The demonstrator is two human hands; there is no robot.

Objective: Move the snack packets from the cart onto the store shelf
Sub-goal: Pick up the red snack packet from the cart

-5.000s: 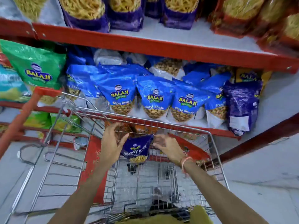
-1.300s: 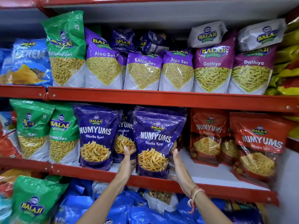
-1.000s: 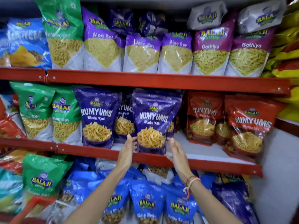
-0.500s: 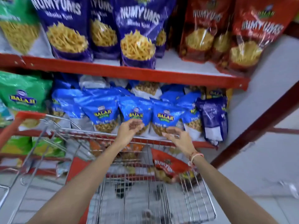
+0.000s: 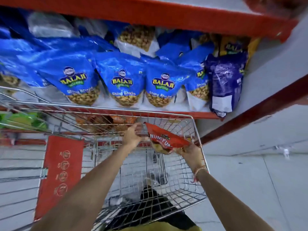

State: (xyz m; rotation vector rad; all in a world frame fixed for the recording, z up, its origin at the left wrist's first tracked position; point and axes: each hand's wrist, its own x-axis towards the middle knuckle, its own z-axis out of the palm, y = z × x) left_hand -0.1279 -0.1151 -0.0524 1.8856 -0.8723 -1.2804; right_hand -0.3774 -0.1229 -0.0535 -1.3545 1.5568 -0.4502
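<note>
A red Numyums snack packet lies tilted inside the wire cart, at its far right corner. My right hand grips the packet's lower right end from below. My left hand touches the packet's left edge, its fingers curled around the top corner. The rest of the cart basket looks bare, with only wire mesh and the floor showing through. The red shelf edge runs across the top of the view.
Blue Shing Bhujia packets fill the lower shelf just beyond the cart. A dark purple packet stands at their right end. The cart's red child-seat flap is at left. A red shelf upright slants at right.
My view dropped from the shelf to the cart. Both hands left the purple packet on the shelf, came down into the cart and closed on the red packet.
</note>
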